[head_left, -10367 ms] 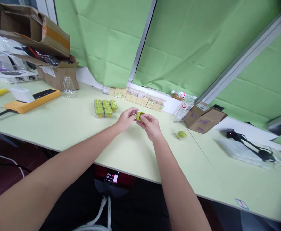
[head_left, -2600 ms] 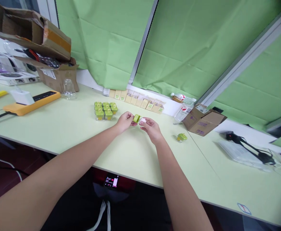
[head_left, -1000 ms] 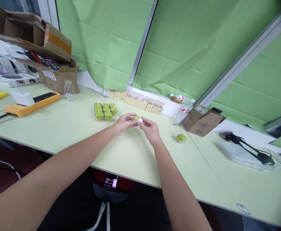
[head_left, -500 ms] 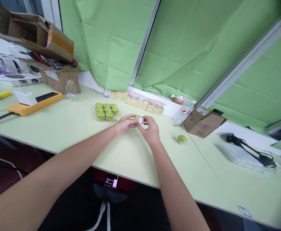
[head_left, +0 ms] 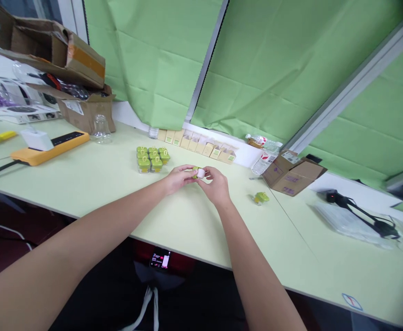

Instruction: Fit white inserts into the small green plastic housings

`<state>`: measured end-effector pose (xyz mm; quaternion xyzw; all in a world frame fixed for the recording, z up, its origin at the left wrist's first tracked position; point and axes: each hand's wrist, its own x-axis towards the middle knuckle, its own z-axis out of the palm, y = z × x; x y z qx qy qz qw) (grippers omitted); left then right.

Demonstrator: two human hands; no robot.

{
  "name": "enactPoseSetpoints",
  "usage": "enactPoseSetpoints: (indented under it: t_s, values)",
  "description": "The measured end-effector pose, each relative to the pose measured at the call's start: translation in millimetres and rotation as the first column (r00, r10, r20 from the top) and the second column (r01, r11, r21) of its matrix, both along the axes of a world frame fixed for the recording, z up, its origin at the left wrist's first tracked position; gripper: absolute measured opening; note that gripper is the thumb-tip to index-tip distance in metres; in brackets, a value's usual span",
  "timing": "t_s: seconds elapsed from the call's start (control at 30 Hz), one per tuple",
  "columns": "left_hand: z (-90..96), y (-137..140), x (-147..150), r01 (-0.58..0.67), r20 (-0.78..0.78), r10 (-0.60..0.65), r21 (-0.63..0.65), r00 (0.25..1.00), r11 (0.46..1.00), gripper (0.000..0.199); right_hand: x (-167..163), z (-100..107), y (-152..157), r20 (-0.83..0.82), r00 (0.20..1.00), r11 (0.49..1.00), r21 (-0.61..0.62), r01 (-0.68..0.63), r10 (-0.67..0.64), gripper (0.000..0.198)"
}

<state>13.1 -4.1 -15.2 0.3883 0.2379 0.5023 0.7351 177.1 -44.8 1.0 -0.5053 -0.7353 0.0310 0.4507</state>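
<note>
Above the middle of the table, my left hand (head_left: 179, 178) grips a small container with a green lid and a pale pinkish-white part (head_left: 200, 173). My right hand (head_left: 215, 185) closes on the same container from the other side, with thumb and fingers at its edge. Its contents are too small to make out. Left of my hands stands a tight group of several small clear containers with green lids (head_left: 153, 158), each with a loop on top. One more green-lidded container (head_left: 261, 197) sits apart, to the right of my right hand.
A row of small tan boxes (head_left: 196, 144) lines the wall. Left are an orange power strip (head_left: 53, 148), a clear glass (head_left: 101, 131) and cardboard boxes (head_left: 86, 112). Right are plastic bottles (head_left: 263, 161), an open carton (head_left: 291, 174) and a black device with cables (head_left: 363, 216).
Both hands hold the small container in nearly the same place. The view has shifted very slightly; nothing else has visibly moved.
</note>
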Motion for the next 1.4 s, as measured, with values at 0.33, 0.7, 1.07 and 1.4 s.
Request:
enactPoseSetpoints:
  t_s: [0.33,0.7,1.07,1.4]
  values:
    - [-0.7,2.1,0.7,0.026,0.019,-0.026,0.015,0.999,1.0,0.027,-0.8,4.1,-3.5,0.012,1.0,0.999,-0.036,0.005,-0.004,0.03]
    - [-1.8,3.2,0.3,0.024,0.017,-0.025,0.016,1.0,1.0,0.027,1.5,3.4,-4.2,0.065,0.997,0.999,0.013,-0.045,0.044,0.029]
    - [-2.0,7.2,-1.9,0.043,0.031,-0.044,0.022,0.999,0.999,0.028,-3.7,-6.2,-1.4,0.119,0.992,0.999,-0.003,0.043,-0.042,0.035]
    - [-0.7,6.7,-4.0,0.061,0.032,-0.061,0.016,0.998,0.998,0.029,-10.3,-6.8,-5.3,0.028,0.999,0.996,-0.087,0.023,-0.021,0.037]
